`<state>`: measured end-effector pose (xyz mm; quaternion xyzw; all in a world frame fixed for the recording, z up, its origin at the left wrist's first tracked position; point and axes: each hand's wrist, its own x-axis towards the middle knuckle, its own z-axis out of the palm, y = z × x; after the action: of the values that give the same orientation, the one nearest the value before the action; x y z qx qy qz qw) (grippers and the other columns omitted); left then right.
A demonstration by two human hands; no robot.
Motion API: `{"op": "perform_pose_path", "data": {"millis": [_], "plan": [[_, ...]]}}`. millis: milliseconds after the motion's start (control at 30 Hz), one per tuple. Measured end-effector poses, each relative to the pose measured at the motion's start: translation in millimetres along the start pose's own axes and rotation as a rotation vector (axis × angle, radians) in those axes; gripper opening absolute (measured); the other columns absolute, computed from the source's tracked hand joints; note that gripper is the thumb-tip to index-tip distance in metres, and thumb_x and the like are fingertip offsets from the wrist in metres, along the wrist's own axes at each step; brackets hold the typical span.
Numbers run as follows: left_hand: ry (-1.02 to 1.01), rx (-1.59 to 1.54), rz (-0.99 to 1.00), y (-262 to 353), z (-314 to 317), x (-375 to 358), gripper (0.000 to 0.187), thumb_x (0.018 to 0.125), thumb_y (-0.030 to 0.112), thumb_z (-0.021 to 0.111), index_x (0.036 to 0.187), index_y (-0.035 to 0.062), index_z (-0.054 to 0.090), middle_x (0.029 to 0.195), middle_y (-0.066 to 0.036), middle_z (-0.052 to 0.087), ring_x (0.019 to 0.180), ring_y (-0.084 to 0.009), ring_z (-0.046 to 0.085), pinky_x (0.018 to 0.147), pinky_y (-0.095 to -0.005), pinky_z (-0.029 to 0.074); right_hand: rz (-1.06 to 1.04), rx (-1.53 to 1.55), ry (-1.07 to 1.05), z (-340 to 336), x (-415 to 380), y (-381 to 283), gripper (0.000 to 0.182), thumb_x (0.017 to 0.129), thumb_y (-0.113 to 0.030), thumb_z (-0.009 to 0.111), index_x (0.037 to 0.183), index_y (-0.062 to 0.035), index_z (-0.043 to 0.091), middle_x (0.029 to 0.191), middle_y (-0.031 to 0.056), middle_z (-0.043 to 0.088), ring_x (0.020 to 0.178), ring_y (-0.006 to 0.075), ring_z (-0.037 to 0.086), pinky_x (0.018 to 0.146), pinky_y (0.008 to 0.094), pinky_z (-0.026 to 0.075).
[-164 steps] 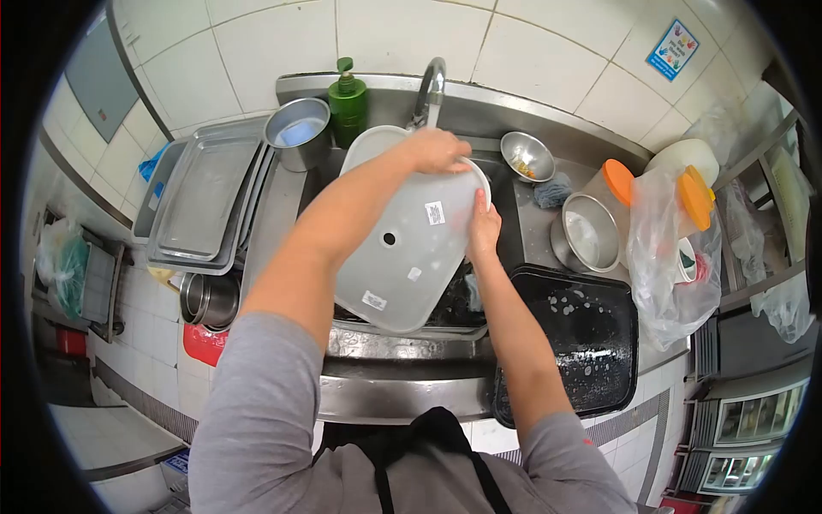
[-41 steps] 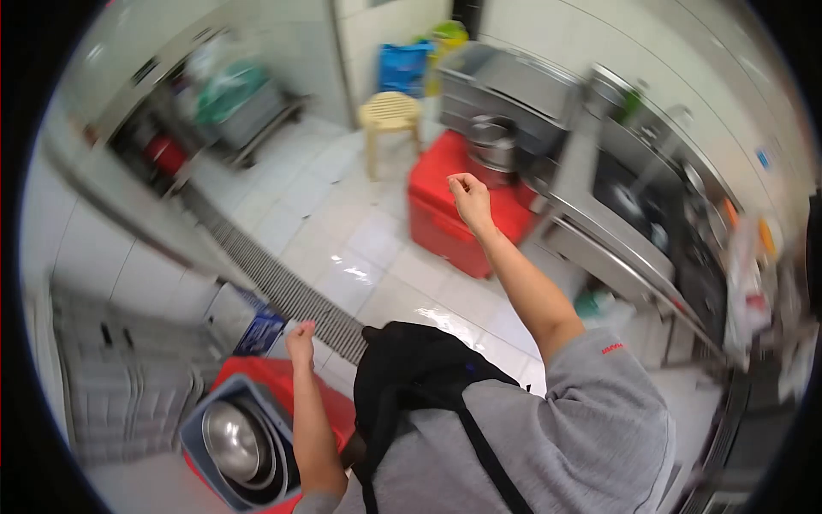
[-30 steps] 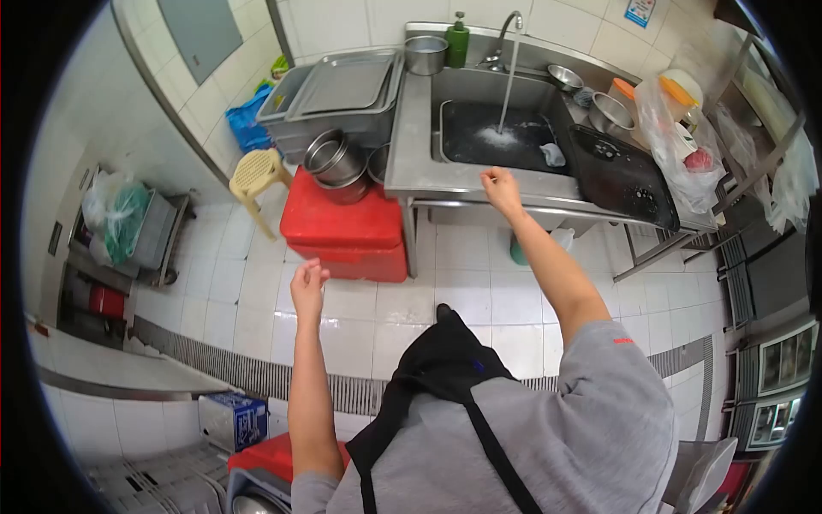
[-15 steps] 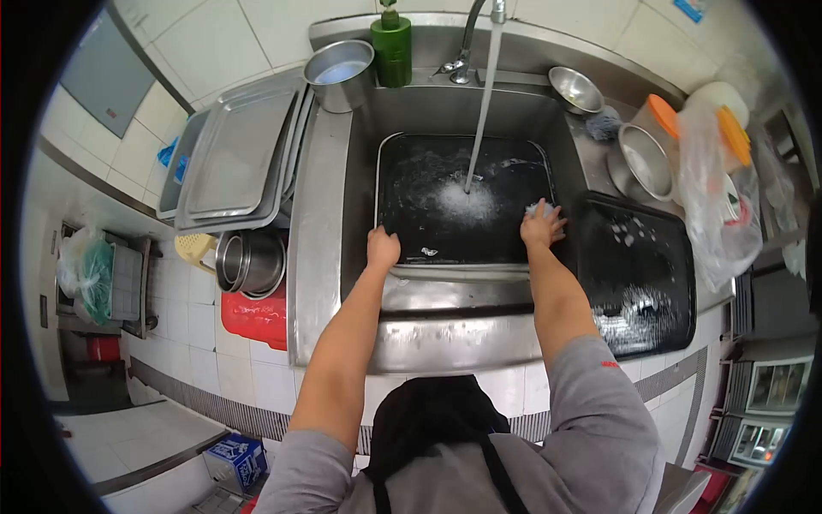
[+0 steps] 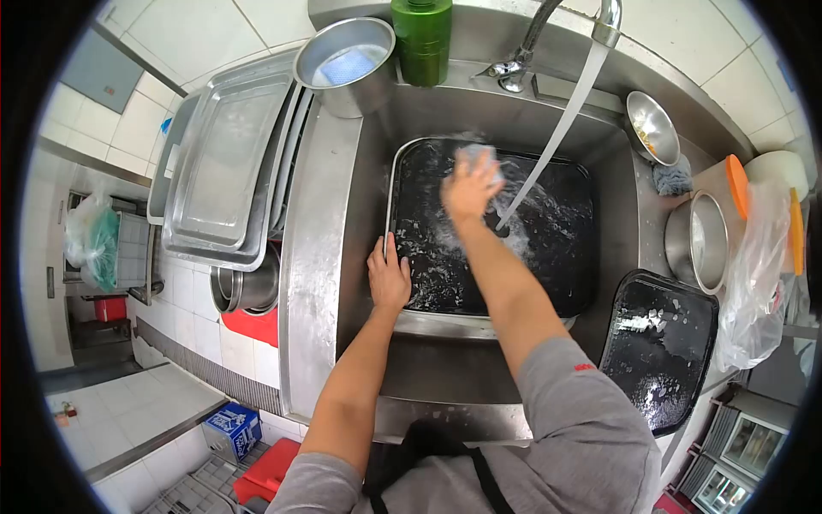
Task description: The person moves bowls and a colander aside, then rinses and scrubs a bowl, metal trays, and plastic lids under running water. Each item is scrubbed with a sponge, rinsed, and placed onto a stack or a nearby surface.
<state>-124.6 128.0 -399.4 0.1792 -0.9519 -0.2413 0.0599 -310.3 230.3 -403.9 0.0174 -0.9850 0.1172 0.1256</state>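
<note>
In the head view, with clock directions taken from the middle of the black tray [image 5: 556, 265], that tray lies flat in the steel sink [image 5: 618, 184], its surface wet and streaked with suds. The right hand [image 5: 467, 190] lies palm down over the tray towards 11 o'clock, fingers spread across a pale cloth [image 5: 481, 156] that sits beneath them on the tray's surface. The left hand [image 5: 390, 276] is at 8 o'clock against the tray's rim, fingers slightly parted; whether thumb and fingers pinch the rim, I cannot tell. A stream of water [image 5: 552, 146] falls from the faucet [image 5: 608, 30], whose base stands at 12 o'clock, and lands on the tray close beside the right forearm. The green bottle [image 5: 422, 43] stands at 11 o'clock, with a steel pot [image 5: 351, 98] just beside it, between 10 and 11. Stacked metal trays [image 5: 227, 163] rest between 9 and 10 o'clock. At 2 o'clock sits a small steel bowl [image 5: 655, 124] with yellowish bits inside, near a crumpled grey cloth [image 5: 672, 177]. A larger steel bowl [image 5: 706, 244] is tilted at 3 o'clock, and a second black tray [image 5: 659, 364], also wet, lies at 4 o'clock.
</note>
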Motion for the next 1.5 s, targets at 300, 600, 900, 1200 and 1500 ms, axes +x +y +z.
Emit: {"op": "perform_pose_path", "data": {"millis": [300, 600, 900, 1200, 1500], "plan": [[0.063, 0.019, 0.161, 10.4, 6.7, 66.6, 0.062, 0.070, 0.008, 0.053, 0.128, -0.0035, 0.032, 0.134, -0.021, 0.028, 0.116, -0.0401, 0.033, 0.097, -0.0472, 0.030, -0.370, 0.352, -0.085, -30.7, -124.2, -1.6, 0.040, 0.062, -0.023, 0.069, 0.097, -0.0140, 0.053, 0.091, 0.0098, 0.048, 0.089, 0.0288, 0.048, 0.073, 0.0412, 0.039], [-0.252, 0.292, 0.080, 66.1, -10.9, 187.3, 0.051, 0.079, 0.016, 0.050, 0.124, -0.0055, 0.039, 0.137, -0.012, 0.025, 0.124, -0.0317, 0.026, 0.096, -0.0432, 0.034, -0.067, -0.051, -0.178, -85.3, -114.8, 180.9, 0.052, 0.075, -0.050, 0.057, 0.114, -0.0168, 0.051, 0.129, 0.0168, 0.034, 0.121, 0.0363, 0.030, 0.100, 0.0571, 0.020], [-0.272, 0.217, 0.021, 63.7, -8.6, 200.6, 0.055, 0.072, 0.023, 0.063, 0.115, -0.0076, 0.046, 0.125, -0.012, 0.039, 0.116, -0.0305, 0.037, 0.093, -0.0409, 0.040, 0.270, -0.212, -0.026, -69.2, -114.3, 169.1, 0.057, 0.080, -0.045, 0.052, 0.130, -0.0205, 0.039, 0.142, 0.0137, 0.017, 0.128, 0.0418, 0.017, 0.094, 0.0672, 0.017], [-0.250, 0.146, 0.027, 53.0, -4.5, 177.2, 0.066, 0.070, 0.028, 0.063, 0.124, -0.0024, 0.039, 0.134, -0.015, 0.030, 0.124, -0.0343, 0.027, 0.097, -0.0470, 0.033, 0.337, -0.151, 0.032, -76.2, -115.1, 198.0, 0.045, 0.078, -0.031, 0.057, 0.120, -0.0188, 0.048, 0.139, 0.0144, 0.022, 0.123, 0.0423, 0.024, 0.098, 0.0594, 0.021], [-0.015, 0.156, 0.260, 47.1, -4.5, 191.1, 0.049, 0.074, 0.017, 0.057, 0.117, -0.0028, 0.046, 0.104, -0.017, 0.055, 0.100, -0.0311, 0.050, 0.090, -0.0369, 0.041, 0.239, -0.114, 0.181, -69.0, -129.7, 204.4, 0.047, 0.076, -0.026, 0.059, 0.120, -0.0198, 0.046, 0.137, 0.0157, 0.024, 0.117, 0.0399, 0.032, 0.098, 0.0529, 0.026]]}}
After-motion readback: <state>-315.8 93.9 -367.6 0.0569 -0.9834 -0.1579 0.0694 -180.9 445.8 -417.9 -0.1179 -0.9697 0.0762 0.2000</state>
